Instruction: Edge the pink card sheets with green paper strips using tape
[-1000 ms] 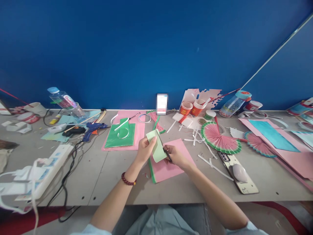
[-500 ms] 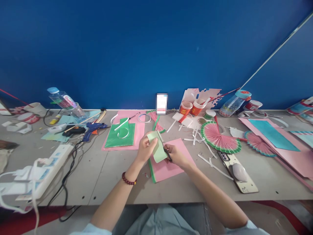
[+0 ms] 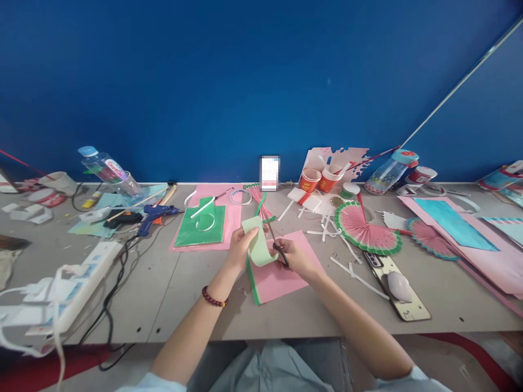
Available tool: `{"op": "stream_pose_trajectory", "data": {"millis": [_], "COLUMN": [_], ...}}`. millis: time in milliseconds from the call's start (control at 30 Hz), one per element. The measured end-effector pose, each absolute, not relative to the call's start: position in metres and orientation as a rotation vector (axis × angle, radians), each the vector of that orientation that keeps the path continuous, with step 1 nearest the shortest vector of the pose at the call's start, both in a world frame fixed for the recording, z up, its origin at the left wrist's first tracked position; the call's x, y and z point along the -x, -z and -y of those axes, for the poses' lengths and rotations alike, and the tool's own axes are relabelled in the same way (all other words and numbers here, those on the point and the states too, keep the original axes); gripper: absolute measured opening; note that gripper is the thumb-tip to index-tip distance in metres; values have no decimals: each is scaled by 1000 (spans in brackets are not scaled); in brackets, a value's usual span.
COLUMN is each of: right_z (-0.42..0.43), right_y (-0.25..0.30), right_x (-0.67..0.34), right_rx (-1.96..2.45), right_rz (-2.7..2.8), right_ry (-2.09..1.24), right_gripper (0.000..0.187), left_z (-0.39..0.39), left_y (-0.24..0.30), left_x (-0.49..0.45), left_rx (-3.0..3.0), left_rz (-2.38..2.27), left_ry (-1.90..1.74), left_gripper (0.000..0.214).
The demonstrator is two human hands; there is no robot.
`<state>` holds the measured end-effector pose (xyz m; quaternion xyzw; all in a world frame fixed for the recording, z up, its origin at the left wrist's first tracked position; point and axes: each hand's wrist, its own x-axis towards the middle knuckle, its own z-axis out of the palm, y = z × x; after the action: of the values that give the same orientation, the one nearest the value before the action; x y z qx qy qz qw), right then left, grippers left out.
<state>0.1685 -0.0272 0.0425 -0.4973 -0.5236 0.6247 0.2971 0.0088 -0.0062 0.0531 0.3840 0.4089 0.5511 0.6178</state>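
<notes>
My left hand (image 3: 240, 246) pinches a pale green strip of paper (image 3: 258, 251), its thumb on the near face. The strip's lower end curls toward my right hand (image 3: 292, 256), whose fingers are in the handles of a pair of dark scissors (image 3: 274, 235). The blades point up and away, beside the paper's right edge; whether they touch it I cannot tell. Under both hands lies a pink sheet (image 3: 281, 280) with a green edge on its left. A folded pink and green paper fan piece (image 3: 267, 209) lies just beyond.
Left are a packet of green paper (image 3: 202, 231), a blue glue gun (image 3: 155, 215), a power strip (image 3: 87, 280) and a tilted bottle (image 3: 110, 170). Right are paper cups (image 3: 329, 178), a watermelon fan (image 3: 365, 228), white strips (image 3: 359, 277) and a phone (image 3: 411, 307) under a mouse (image 3: 399, 286).
The scissors have swung out from the paper's edge, so their blades now show. The paper's lower end bends more to the right, and my left hand has shifted slightly left.
</notes>
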Motion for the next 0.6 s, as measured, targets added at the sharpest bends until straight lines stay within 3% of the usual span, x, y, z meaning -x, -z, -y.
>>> {"op": "stream_pose_trajectory", "data": {"millis": [133,367,600], "right_z": [24,5,2], "right_y": [-46,-46,-36], "right_x": [-173,-193,-190], "right_rx": [1151,1208,1061], "right_rz": [1307,876,749], "right_ry": [-1642,-1084,-1443], "right_gripper": [34,29,38], "left_z": [0,-6,-4], "left_y": [-60,-66,-63], "left_x": [-5,5,8], "left_rx": [-577,-210,-167], "left_rz": [-759,-583,-521], "left_ry": [-1233,-1161,-1075], "left_gripper": [25,15,18]}}
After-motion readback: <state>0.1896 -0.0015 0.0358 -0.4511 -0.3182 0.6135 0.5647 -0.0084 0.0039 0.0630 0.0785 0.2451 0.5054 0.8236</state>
